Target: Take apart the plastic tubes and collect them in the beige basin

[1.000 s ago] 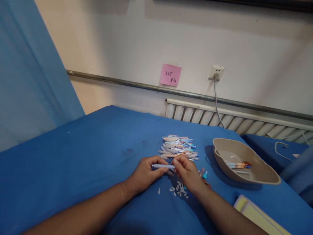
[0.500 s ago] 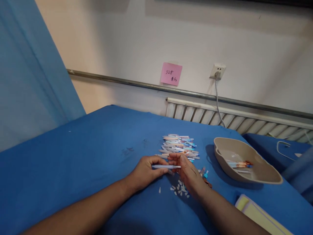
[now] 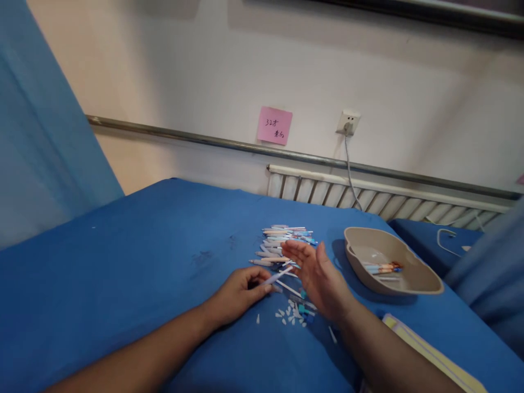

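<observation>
Between thumb and fingers, my left hand (image 3: pixel 237 290) pinches a pale lavender pen barrel (image 3: pixel 272 278) with a thin white tip pointing up to the right. My right hand (image 3: pixel 321 279) is spread beside that tip, palm toward it, with nothing gripped. Behind both hands lies a pile of pen parts (image 3: pixel 282 234) in white, grey, peach and blue, laid roughly side by side. Small white cone-shaped tips (image 3: pixel 293 316) are scattered on the blue cloth (image 3: pixel 164 262) below the hands. Teal and blue small pieces (image 3: pixel 303 309) lie among them, partly near my right wrist.
To the right stands a beige basin (image 3: pixel 426 287) with several orange-and-white pens (image 3: pixel 385 268) inside. A yellow striped flat item (image 3: pixel 426 349) lies near my right forearm. A radiator (image 3: pixel 305 191), a socket (image 3: pixel 349 122) with a plugged-in cord and a pink note (image 3: pixel 274 125) are at the wall.
My right hand has opened and turned away from the pen tip. The pen in my left hand has tilted from level to pointing up right. The whole view has shifted slightly.
</observation>
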A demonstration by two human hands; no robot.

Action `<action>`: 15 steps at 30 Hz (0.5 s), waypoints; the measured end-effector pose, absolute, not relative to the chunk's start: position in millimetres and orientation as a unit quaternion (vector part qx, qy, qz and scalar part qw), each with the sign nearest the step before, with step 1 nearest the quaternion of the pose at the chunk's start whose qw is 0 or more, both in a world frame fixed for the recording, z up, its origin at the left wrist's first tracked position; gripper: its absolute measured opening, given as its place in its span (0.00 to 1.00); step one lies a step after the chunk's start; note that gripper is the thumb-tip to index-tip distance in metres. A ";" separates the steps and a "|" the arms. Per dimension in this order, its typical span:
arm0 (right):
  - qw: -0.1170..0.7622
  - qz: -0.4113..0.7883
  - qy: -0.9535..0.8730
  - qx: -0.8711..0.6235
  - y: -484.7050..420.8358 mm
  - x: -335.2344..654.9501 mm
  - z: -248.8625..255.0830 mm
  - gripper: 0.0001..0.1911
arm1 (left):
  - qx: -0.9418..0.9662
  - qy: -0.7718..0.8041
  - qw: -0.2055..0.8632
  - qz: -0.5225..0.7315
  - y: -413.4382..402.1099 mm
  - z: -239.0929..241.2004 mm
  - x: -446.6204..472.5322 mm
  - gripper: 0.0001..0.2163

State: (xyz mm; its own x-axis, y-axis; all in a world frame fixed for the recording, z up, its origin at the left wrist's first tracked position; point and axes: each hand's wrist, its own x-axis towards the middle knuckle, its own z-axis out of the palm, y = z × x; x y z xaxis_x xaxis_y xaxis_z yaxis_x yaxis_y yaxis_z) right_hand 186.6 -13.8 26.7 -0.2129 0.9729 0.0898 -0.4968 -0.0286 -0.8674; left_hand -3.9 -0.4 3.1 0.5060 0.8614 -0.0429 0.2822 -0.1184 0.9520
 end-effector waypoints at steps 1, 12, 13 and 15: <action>0.577 0.632 -0.411 -0.313 -12.4 191.8 31.1 0.25 | 0.679 0.413 0.538 0.281 1.3 2.2 -4.0 0.11; 0.545 0.415 -0.518 -0.512 -23.5 261.0 28.5 0.08 | 0.626 0.420 0.589 0.293 13.5 -1.7 -6.4 0.13; 0.508 0.386 -0.548 -0.541 -21.2 264.5 19.2 0.07 | 0.625 0.423 0.588 0.292 13.8 -0.7 -6.2 0.13; 0.425 0.305 -0.605 -0.600 -15.6 271.1 4.1 0.05 | 0.625 0.427 0.583 0.295 14.5 1.0 -5.9 0.13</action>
State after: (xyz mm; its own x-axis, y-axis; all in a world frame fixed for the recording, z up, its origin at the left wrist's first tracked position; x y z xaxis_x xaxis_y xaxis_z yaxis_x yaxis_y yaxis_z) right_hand 271.1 -15.6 4.1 0.0818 0.9855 0.1485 0.4675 0.0937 -0.8790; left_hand -5.9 14.5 1.0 0.4604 0.8783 -0.1287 0.1895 0.0444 0.9809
